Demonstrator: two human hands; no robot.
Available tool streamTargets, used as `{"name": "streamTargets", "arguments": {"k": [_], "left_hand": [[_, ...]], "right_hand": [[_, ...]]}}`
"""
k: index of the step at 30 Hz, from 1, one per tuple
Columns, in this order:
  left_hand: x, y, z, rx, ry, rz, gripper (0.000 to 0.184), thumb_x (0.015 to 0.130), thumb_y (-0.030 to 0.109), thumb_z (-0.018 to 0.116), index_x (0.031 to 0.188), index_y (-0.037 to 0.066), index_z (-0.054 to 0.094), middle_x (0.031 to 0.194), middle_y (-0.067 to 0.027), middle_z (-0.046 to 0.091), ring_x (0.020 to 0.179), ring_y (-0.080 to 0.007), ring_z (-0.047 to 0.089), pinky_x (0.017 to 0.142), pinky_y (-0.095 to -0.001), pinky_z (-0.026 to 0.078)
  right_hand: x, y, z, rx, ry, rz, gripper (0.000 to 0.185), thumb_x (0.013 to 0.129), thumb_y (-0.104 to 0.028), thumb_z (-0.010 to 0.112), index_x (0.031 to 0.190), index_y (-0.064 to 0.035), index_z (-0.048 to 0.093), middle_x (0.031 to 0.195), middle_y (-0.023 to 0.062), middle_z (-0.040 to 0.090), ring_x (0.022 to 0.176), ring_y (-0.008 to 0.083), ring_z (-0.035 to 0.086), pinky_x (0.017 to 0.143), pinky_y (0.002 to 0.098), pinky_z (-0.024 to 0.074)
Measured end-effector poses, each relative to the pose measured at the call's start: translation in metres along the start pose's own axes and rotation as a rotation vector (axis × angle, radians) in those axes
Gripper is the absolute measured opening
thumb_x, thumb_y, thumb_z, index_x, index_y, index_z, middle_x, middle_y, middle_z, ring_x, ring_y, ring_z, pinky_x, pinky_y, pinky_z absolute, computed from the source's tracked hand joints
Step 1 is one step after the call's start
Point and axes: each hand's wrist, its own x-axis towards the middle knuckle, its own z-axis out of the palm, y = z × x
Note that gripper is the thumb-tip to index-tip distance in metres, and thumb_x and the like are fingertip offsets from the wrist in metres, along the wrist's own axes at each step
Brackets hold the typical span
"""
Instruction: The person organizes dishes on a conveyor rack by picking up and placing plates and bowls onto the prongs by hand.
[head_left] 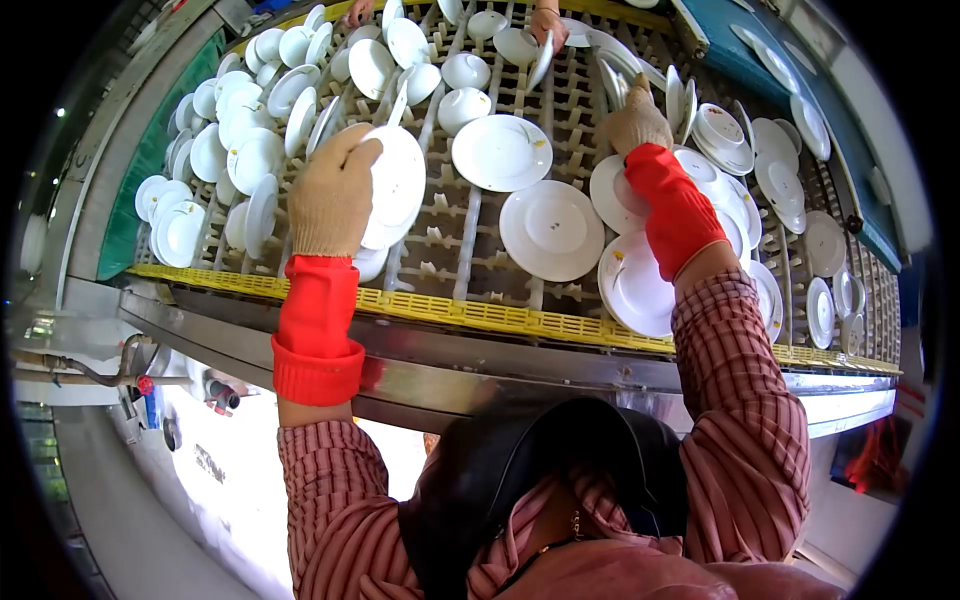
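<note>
My left hand [332, 190], in a beige knit glove with a red cuff, grips a white plate [400, 190] by its left edge. The plate stands tilted on the pegged conveyor [440, 240]. Farther right, my right hand [638, 122], gloved the same way, is closed at the edge of upright white plates [612, 85]; its fingertips are partly hidden. Between my hands lie two flat plates, one with yellow food scraps [502, 152] and one nearer me [552, 230]. Beside my right wrist, a stained plate [637, 285] overlaps others.
Rows of upright white dishes [240, 110] fill the conveyor's left side. Across from me, another person's hand [548, 25] holds a plate, and a second hand [360, 12] shows. A blue belt [860, 170] carries plates at right. A yellow edge strip [470, 308] runs along the near side.
</note>
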Motion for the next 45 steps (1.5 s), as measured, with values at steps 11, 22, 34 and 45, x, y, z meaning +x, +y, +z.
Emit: {"name": "streamTargets", "arguments": {"k": [11, 22, 34, 45], "left_hand": [[-0.007, 0.025, 0.097, 0.730, -0.069, 0.757, 0.058, 0.088, 0.033, 0.088, 0.137, 0.006, 0.072, 0.130, -0.0127, 0.074, 0.134, -0.0310, 0.062, 0.118, -0.0501, 0.045], [0.021, 0.029, 0.114, 0.507, -0.260, 0.033, 0.043, 0.104, 0.043, 0.067, 0.115, 0.004, 0.080, 0.107, -0.0233, 0.082, 0.101, -0.0461, 0.078, 0.091, -0.0571, 0.060], [-0.004, 0.066, 0.110, 0.271, -0.171, 0.592, 0.075, 0.090, 0.043, 0.090, 0.150, 0.005, 0.066, 0.131, -0.0226, 0.078, 0.119, -0.0418, 0.075, 0.101, -0.0474, 0.060], [-0.015, 0.100, 0.148, 0.367, -0.939, 0.161, 0.102, 0.076, 0.061, 0.090, 0.164, 0.020, 0.057, 0.145, -0.0213, 0.075, 0.128, -0.0381, 0.075, 0.107, -0.0461, 0.060]], "right_hand": [[0.031, 0.035, -0.088, 0.250, 0.095, -0.146, 0.056, 0.094, -0.030, 0.072, 0.143, -0.0016, 0.074, 0.119, 0.0243, 0.082, 0.104, 0.0368, 0.083, 0.099, 0.0409, 0.0654], [0.058, -0.013, -0.052, -0.270, 0.093, -0.671, 0.036, 0.096, -0.010, 0.076, 0.131, -0.0153, 0.084, 0.120, 0.0213, 0.081, 0.118, 0.0380, 0.080, 0.103, 0.0443, 0.0651], [-0.034, -0.029, -0.074, 0.120, -0.103, -0.499, 0.041, 0.103, -0.039, 0.079, 0.130, -0.0080, 0.077, 0.126, 0.0207, 0.079, 0.097, 0.0308, 0.082, 0.088, 0.0443, 0.0672], [-0.090, 0.058, -0.070, -0.096, -0.318, -0.890, 0.126, 0.072, -0.060, 0.096, 0.167, 0.0061, 0.045, 0.162, 0.0339, 0.052, 0.152, 0.0531, 0.048, 0.131, 0.0556, 0.0400]]}}
